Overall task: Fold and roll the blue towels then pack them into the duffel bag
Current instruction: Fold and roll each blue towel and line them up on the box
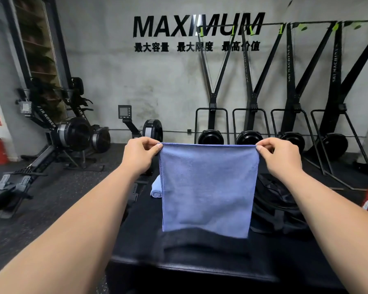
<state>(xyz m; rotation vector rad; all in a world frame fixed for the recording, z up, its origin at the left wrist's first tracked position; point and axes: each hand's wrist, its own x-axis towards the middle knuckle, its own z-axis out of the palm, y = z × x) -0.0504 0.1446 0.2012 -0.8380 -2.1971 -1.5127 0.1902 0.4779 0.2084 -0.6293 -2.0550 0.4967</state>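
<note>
1. Two hands hold one blue towel (208, 187) up by its top corners in the head view. The left hand (139, 154) pinches the left corner and the right hand (278, 154) pinches the right. On each hand the fingers (157, 147) are clamped on the top hem, thumb against forefinger, and the hem is pulled taut between them.
2. Held this way, the towel hangs flat and upright over the black worktop (200, 262). Its lower edge is close to the surface, but I cannot tell whether it touches. Whether the cloth is a single layer or already doubled is also unclear.
3. One paler blue rolled towel (156, 188) lies on the worktop just left of the hanging one, which partly hides it. It looks finished as a roll but sits outside the bag.
4. The black duffel bag (274, 200) rests on the worktop to the right, its near side covered by the hanging towel. I cannot tell whether it is open or whether anything is packed inside.
5. Judging progress, the task seems to be at an early-to-middle stage. One roll is made, the held towel has yet to be laid down, folded and rolled, and the visible roll is not yet packed.
6. Behind the worktop, rowing machines (72, 132) and ski machines (251, 124) stand against a grey wall.
</note>
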